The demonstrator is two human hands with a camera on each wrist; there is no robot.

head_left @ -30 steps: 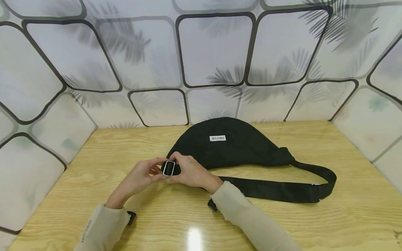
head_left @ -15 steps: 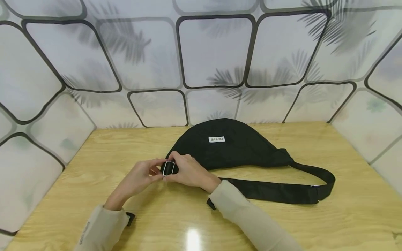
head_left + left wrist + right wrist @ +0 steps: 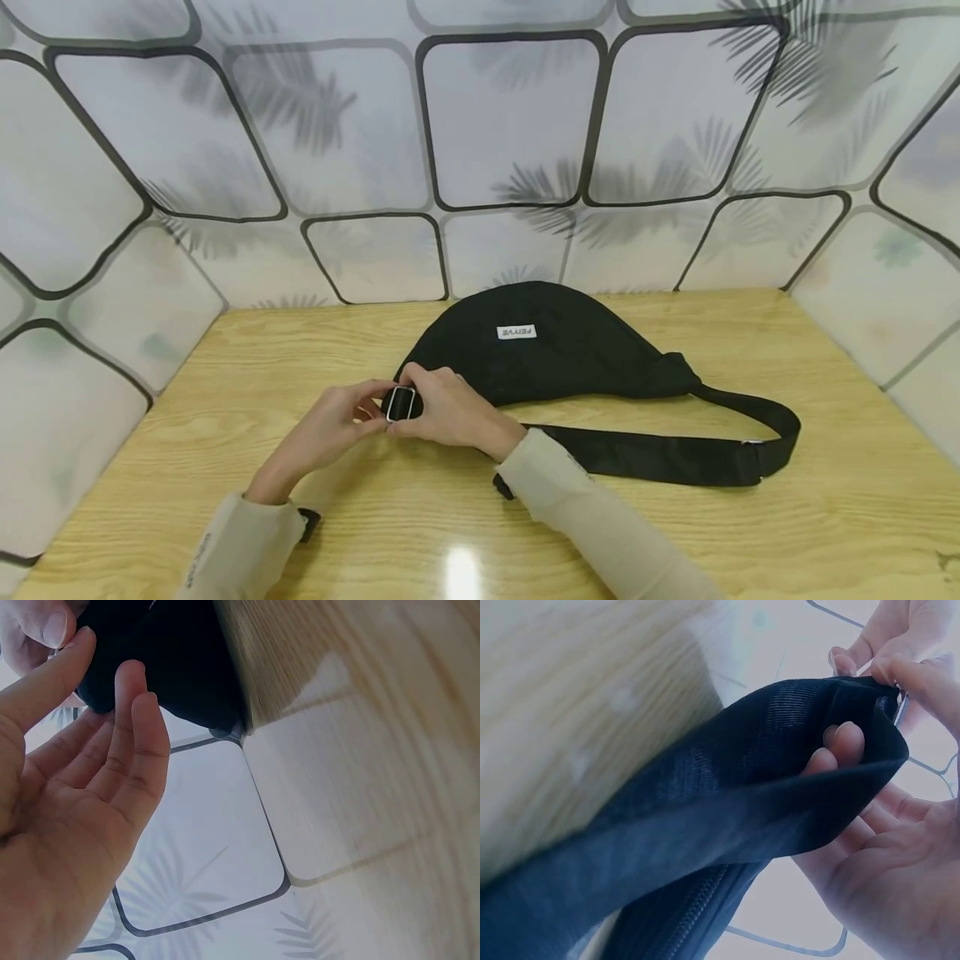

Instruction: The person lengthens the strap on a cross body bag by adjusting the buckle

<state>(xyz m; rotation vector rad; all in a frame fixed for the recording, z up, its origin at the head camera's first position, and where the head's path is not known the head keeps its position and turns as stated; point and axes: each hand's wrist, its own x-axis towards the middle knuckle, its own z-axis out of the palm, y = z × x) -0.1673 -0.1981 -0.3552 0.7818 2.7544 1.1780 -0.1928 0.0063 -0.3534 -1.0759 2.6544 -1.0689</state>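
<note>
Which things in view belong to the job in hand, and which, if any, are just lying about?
Part of the job:
- left hand and right hand, fingers at the buckle
- metal buckle, framing black webbing
- black strap
- black bag, joined to the strap

Just surroundings:
- wooden table, under the bag
- patterned backdrop, behind it
</note>
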